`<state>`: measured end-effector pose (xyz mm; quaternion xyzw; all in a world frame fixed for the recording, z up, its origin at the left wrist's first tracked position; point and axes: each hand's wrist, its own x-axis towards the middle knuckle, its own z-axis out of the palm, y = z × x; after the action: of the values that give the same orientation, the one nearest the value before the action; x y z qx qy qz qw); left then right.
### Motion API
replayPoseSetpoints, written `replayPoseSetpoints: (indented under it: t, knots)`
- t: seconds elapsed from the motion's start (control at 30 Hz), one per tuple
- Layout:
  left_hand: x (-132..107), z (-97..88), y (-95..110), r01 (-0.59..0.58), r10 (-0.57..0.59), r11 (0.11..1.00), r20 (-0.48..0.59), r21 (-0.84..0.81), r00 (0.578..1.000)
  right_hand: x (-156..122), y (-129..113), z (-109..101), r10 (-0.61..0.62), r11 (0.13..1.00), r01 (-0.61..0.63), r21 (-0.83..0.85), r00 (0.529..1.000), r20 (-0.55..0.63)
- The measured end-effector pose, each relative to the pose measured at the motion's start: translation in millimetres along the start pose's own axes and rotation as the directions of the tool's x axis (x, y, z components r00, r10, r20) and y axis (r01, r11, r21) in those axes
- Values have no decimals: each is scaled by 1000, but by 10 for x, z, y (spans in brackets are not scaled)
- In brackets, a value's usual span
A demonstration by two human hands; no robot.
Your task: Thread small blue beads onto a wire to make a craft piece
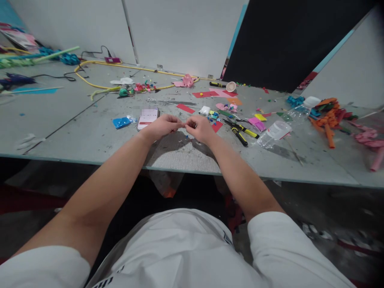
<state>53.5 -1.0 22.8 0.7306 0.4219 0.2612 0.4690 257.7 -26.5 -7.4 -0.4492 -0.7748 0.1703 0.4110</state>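
Note:
My left hand (163, 126) and my right hand (200, 129) rest on the grey table (75, 132) with their fingertips pinched together, almost touching each other. Something very small sits between the fingertips; I cannot make out what it is. A phone (147, 118) lies just beyond my left hand, with a blue plastic bag (122, 122) to its left. A red paper scrap (217, 126) lies just beyond my right hand. Yellow-and-black pliers (241, 131) lie to the right of my right hand.
A clear plastic bottle (274, 133) lies on its side right of the pliers. Orange and pink paper rolls (330, 118) pile at the far right. Red and pink sheets (210, 94), a yellow hose (99, 64) and colourful scraps cover the back of the table.

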Motion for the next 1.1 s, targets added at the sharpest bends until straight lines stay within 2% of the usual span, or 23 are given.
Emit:
replayPoseSetpoints:
  t: [0.17, 0.33, 0.47, 0.57, 0.7, 0.83, 1.1]
  knots:
    - [48, 9, -42, -8, 6, 997, -18, -75, 1000, 13, 28, 11, 118, 989, -105, 104, 985, -129]
    - [86, -1, -102, -26, 26, 1000, -21, -6, 999, 35, 58, -22, 202, 976, -182, 120, 962, -183]
    - [87, -6, -105, -18, 20, 997, -31, 69, 999, 55, 75, 5, 284, 942, -252, 220, 950, -127]
    - [89, -7, -111, -23, 28, 994, -41, 111, 999, 76, 78, 41, 397, 868, -351, 351, 916, -65]
    - [106, -14, -138, -41, 43, 993, -15, 110, 999, 94, 77, 58, 478, 796, -414, 441, 878, -39]
    - [138, -22, -166, -44, 43, 994, 8, 104, 999, 91, 99, 43, 498, 768, -432, 472, 867, -16]
    - [121, -30, -179, -80, 79, 990, 8, 120, 997, 87, 132, 43, 435, 806, -402, 434, 900, 26]
